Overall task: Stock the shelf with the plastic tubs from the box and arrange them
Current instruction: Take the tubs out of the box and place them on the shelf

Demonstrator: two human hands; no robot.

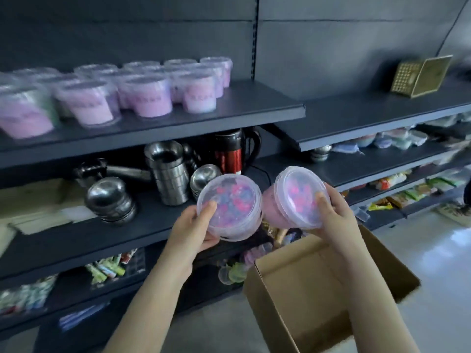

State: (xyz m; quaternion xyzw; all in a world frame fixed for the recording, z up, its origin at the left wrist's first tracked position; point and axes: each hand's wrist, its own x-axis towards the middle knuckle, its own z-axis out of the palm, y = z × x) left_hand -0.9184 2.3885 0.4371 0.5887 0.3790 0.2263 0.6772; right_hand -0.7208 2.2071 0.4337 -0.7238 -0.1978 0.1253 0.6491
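Note:
My left hand (195,229) grips a clear plastic tub (233,208) with pink and blue contents, thumb on its lid. My right hand (334,216) holds a second tub (295,200) of the same kind, tilted so its lid faces me. Both tubs hang side by side in the air above the open cardboard box (318,284) on the floor, whose visible inside looks bare. Several pink tubs (150,98) stand in rows on the left part of the dark upper shelf (229,115).
The shelf below holds steel bowls (109,200), stacked steel cups (168,171) and a red-and-black kettle (232,154). A gold box (420,76) sits on the right-hand shelf (369,118). Lower shelves carry packaged goods. Pale floor lies at the right.

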